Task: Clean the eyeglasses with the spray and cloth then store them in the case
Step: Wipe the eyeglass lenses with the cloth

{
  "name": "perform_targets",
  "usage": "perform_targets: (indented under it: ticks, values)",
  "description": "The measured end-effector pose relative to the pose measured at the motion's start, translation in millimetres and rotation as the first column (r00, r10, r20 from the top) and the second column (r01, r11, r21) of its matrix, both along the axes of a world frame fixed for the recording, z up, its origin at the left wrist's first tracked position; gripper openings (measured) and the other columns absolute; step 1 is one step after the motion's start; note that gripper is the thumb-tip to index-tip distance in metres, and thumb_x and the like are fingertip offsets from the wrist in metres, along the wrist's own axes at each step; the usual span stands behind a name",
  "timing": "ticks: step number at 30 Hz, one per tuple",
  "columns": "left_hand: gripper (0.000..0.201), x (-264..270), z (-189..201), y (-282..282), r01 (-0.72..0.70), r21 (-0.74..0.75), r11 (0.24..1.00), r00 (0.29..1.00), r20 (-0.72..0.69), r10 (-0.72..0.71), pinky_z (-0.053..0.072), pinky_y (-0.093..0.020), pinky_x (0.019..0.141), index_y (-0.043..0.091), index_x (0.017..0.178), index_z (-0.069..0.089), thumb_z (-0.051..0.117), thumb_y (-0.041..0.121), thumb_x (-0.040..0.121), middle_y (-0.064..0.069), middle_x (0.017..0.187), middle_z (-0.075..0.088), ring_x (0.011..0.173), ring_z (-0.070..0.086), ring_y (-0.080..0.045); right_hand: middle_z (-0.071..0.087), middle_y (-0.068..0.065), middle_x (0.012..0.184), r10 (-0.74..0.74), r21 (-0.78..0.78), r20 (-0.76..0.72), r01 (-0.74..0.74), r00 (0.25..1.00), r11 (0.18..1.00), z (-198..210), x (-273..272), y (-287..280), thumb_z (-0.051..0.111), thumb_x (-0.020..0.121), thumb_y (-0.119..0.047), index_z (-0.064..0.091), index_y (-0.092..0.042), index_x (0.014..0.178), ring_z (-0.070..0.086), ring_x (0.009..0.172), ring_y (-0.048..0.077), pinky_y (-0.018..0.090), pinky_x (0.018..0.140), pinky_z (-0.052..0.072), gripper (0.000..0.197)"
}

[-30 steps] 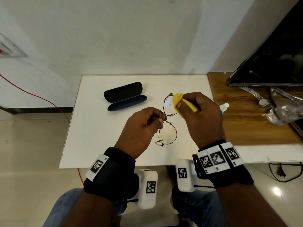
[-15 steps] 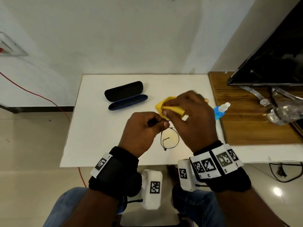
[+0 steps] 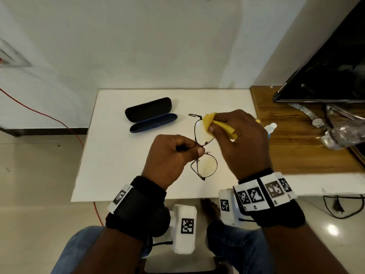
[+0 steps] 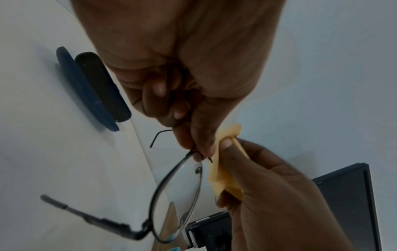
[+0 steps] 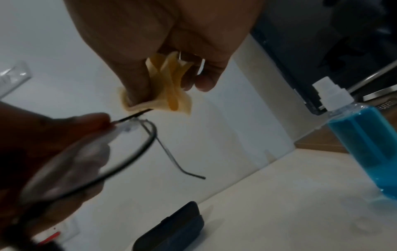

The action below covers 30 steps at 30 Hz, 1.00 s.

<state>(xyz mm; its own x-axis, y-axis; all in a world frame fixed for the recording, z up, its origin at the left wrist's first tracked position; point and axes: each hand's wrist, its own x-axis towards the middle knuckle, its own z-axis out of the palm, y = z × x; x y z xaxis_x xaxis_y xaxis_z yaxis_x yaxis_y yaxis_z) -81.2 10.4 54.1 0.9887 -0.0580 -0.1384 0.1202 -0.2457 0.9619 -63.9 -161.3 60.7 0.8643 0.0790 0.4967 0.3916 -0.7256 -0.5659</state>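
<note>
Thin black-rimmed eyeglasses (image 3: 205, 165) hang above the white table, and my left hand (image 3: 171, 157) pinches them at the bridge. My right hand (image 3: 237, 135) grips a folded yellow cloth (image 3: 217, 125) and presses it over the far lens. In the left wrist view the near lens (image 4: 178, 200) is bare and the yellow cloth (image 4: 221, 178) sits just beside the bridge. The right wrist view shows the cloth (image 5: 167, 88) pinched round the far rim. The open dark blue case (image 3: 151, 116) lies on the table at the back left. The spray bottle (image 5: 363, 134) of blue liquid stands to the right.
The white table (image 3: 118, 175) ends close to my knees. A wooden desk (image 3: 296, 155) adjoins it on the right, carrying a dark monitor (image 3: 331, 72), a wristwatch (image 3: 316, 121) and a clear plastic bottle (image 3: 343, 135). A red cable (image 3: 39, 113) runs along the floor at left.
My right hand with the cloth has swung back from beside my left hand to the far lens. The glasses have turned so both lenses show again.
</note>
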Motion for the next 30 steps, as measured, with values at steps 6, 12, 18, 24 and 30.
perform_targets:
  ticks: [6,12,18,24,30]
  values:
    - [0.005,-1,-1,-3,0.030,0.006,1.000,0.999,-0.028,-0.029,0.057,-0.034,0.076,0.013,0.073,0.077,0.081,0.011,0.075,0.003,0.071,0.075,0.072,0.071,-0.015,0.072,0.004,0.092,0.039,-0.039,0.022,-0.038,0.999,0.999,-1,-2,-5,0.076,0.085,-0.016,0.075,-0.013,0.097,0.064,0.083,0.023,0.026,0.075,0.046,0.012]
    - [0.008,2,-4,-3,0.023,-0.031,0.999,1.000,-0.012,-0.023,0.055,-0.035,0.067,0.012,0.079,0.078,0.081,0.017,0.075,-0.004,0.071,0.074,0.069,0.069,-0.021,0.071,0.005,0.094,0.144,-0.097,0.026,-0.141,0.989,0.985,-5,-11,2,0.075,0.085,-0.012,0.075,-0.012,0.100,0.062,0.086,0.022,0.026,0.078,0.046,0.015]
    - [0.008,1,-3,-1,-0.013,-0.065,0.998,1.000,-0.009,0.013,0.039,-0.009,0.055,0.002,0.082,0.077,0.079,0.009,0.078,0.004,0.061,0.066,0.053,0.054,0.001,0.071,0.005,0.092,0.111,-0.038,0.023,-0.110,0.994,0.993,-2,-6,6,0.076,0.084,-0.011,0.074,-0.011,0.097,0.061,0.085,0.019,0.026,0.077,0.045,0.012]
    - [0.003,0,-2,-1,-0.065,-0.109,0.992,0.997,-0.038,0.061,0.040,-0.006,0.054,0.006,0.081,0.077,0.078,0.007,0.078,0.011,0.063,0.070,0.058,0.059,0.005,0.072,0.004,0.090,0.035,0.012,0.058,-0.036,0.998,0.999,-3,-5,-3,0.076,0.085,-0.014,0.074,-0.011,0.097,0.062,0.081,0.020,0.028,0.076,0.044,0.013]
    - [0.006,4,-2,3,-0.287,-0.200,0.937,0.957,-0.023,0.289,0.039,-0.006,0.051,0.001,0.084,0.076,0.076,0.005,0.079,0.001,0.065,0.070,0.053,0.057,0.003,0.072,0.003,0.092,-0.034,0.043,0.016,0.033,0.999,0.999,-10,-11,4,0.074,0.087,-0.015,0.072,-0.011,0.097,0.060,0.085,0.015,0.031,0.077,0.048,0.010]
